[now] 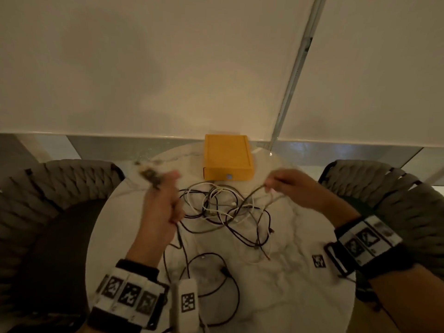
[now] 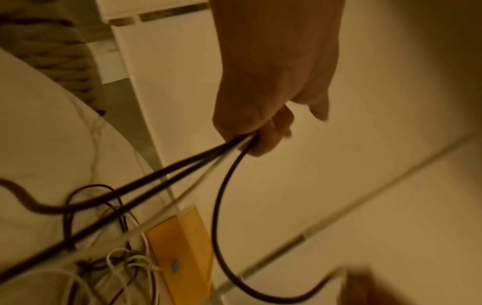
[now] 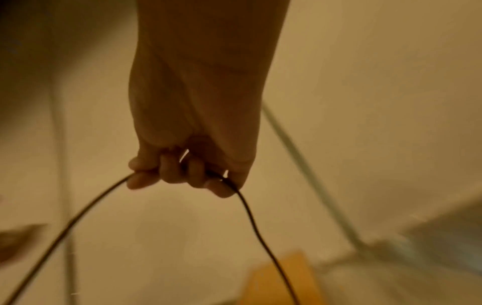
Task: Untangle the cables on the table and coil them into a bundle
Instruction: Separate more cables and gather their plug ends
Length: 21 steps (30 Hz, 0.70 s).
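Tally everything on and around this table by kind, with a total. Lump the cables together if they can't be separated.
Cable tangle, dark and white strands, too knotted to count: 1
Yellow box: 1
Round table: 1
Woven chairs: 2
Hands, left hand and right hand, both gripping strands: 2
Total: 7

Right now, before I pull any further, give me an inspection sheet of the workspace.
Surface: round marble-look table.
Job's things: tangle of dark and white cables at the table's middle, not yet coiled.
Clutter: yellow box at the far edge; tagged white device near edge.
Grippers: left hand grips several strands; right hand grips a dark cable.
Cables: strands rise from the tangle to both hands; loose loops trail toward the near edge.
Surroundings: woven chairs on both sides; pale blinds behind.
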Available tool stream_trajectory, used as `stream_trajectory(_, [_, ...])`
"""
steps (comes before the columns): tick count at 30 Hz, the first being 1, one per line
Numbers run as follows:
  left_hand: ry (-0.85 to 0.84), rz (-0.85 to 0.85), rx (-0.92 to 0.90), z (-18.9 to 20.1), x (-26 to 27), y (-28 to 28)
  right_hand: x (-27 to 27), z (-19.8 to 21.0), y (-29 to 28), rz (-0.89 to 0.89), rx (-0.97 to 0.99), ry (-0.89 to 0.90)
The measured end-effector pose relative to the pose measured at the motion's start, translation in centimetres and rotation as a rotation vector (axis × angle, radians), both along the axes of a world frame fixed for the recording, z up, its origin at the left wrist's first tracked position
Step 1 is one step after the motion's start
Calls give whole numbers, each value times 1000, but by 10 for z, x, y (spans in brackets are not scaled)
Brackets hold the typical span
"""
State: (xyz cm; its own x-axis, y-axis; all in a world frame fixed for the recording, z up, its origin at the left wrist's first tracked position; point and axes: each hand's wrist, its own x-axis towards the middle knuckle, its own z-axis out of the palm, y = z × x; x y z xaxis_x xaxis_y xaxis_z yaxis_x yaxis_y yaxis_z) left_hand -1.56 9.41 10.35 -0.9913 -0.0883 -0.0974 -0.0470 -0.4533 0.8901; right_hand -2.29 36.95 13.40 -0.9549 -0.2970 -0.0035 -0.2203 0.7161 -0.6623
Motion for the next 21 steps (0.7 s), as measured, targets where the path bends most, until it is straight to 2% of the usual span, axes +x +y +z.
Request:
stream_trajectory(2, [51, -266, -184, 2, 8, 28, -6, 33, -36, 194, 115, 170])
stream_trajectory(4, [124, -390, -324, 12, 12, 52, -7, 50, -64, 297, 166, 306])
stream_trajectory(6, [153, -317, -348, 23, 9, 63, -13, 62, -71, 279, 109, 407])
stream_trajectory(8, [162, -184, -224, 32, 4, 60, -24, 61, -55, 251, 88, 439])
stream_trajectory(10, [218, -99, -122, 39, -2, 47, -35, 43, -32, 226, 325, 357])
stream_trajectory(12, [271, -41, -45, 44, -3, 33, -43, 14, -10, 166, 529, 125])
stream_trajectory(13, [288, -20, -18, 44, -2, 28, -43, 7, -4, 95, 514, 58])
stream_trajectory(14, [299, -8, -5, 43, -1, 24, -45, 5, 2, -14, 418, 61])
stream_trajectory(16, [296, 15, -25, 38, 2, 21, -50, 12, 10, -334, 98, 336])
stream_trajectory(17, [274, 23, -51, 32, 4, 21, -51, 17, 10, -410, -20, 430])
stream_trajectory(18, [238, 26, -69, 26, 6, 22, -52, 18, 8, -386, -32, 440])
stream_trajectory(20, [152, 1, -82, 14, 13, 23, -50, 15, 1, -190, 121, 382])
stream_trajectory(21, [116, -14, -79, 9, 16, 23, -48, 16, 0, -167, 146, 399])
